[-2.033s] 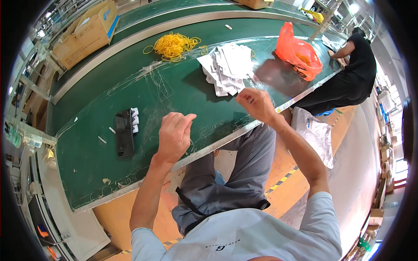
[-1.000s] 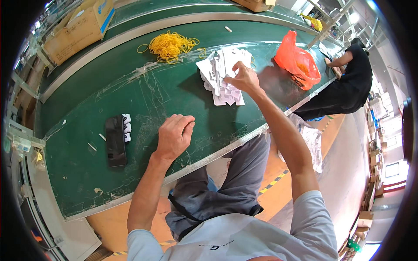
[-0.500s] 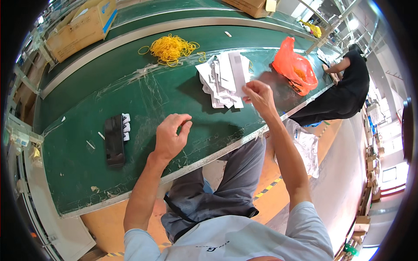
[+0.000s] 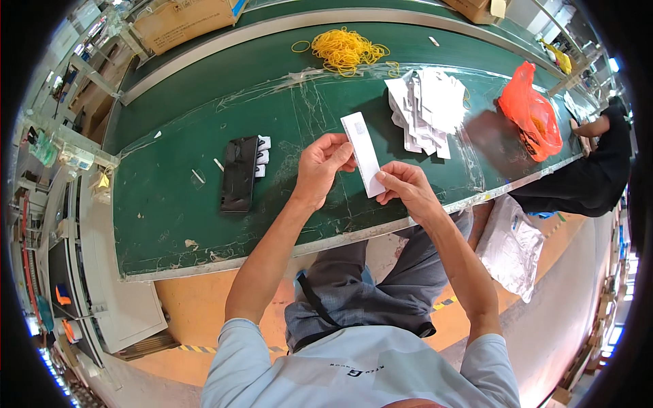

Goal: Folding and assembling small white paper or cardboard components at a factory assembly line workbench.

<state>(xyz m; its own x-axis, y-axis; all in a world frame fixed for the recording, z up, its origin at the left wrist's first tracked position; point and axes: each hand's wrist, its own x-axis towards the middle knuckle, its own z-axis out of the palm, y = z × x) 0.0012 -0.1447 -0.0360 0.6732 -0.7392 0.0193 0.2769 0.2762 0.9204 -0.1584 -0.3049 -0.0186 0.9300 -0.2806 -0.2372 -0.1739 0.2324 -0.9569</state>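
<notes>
A narrow folded white paper slip [image 4: 362,153] is held over the green work surface, its long side tilted. My right hand [image 4: 407,188] pinches its near end between thumb and fingers. My left hand [image 4: 325,167] is closed on its left edge, thumb on top and fingers partly hidden. Just beyond, to the right, lies a loose pile of similar white papers [image 4: 426,112]. To the left of my hands rests a black pouch-like item [image 4: 238,175] with white tabs [image 4: 262,156] showing along its right side.
Yellow rubber bands [image 4: 345,51] lie heaped toward the back. An orange-red plastic bag [image 4: 530,112] stands at the right. Beyond it a person in black [image 4: 598,160] works at the same green table [image 4: 170,224]. A cardboard box [image 4: 183,26] sits at the far left.
My right hand has brought a paper slip from the pile toward the middle. My left hand has come up and taken hold of it too. The view has shifted left.
</notes>
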